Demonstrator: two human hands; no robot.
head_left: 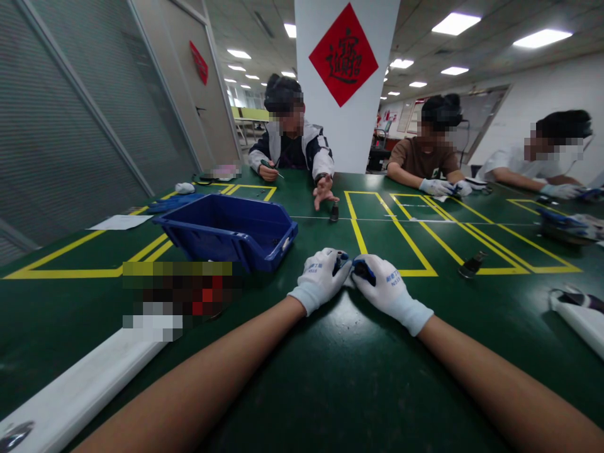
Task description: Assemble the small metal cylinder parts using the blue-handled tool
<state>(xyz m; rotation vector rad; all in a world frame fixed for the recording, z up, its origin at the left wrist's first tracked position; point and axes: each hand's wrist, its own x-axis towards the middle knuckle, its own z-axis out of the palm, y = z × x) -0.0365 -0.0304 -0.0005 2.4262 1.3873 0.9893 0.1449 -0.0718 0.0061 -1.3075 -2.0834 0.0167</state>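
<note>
White-gloved left hand & right hand both pinch closed on small dark part — prob. mid-job; blue bin looks near-empty.

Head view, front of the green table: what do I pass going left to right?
Blue plastic bin → left white-gloved hand → small dark-blue part gripped by both hands → right white-gloved hand → small black loose part → white flat object.

Matt cloth gloves, perhaps plastic part
</note>
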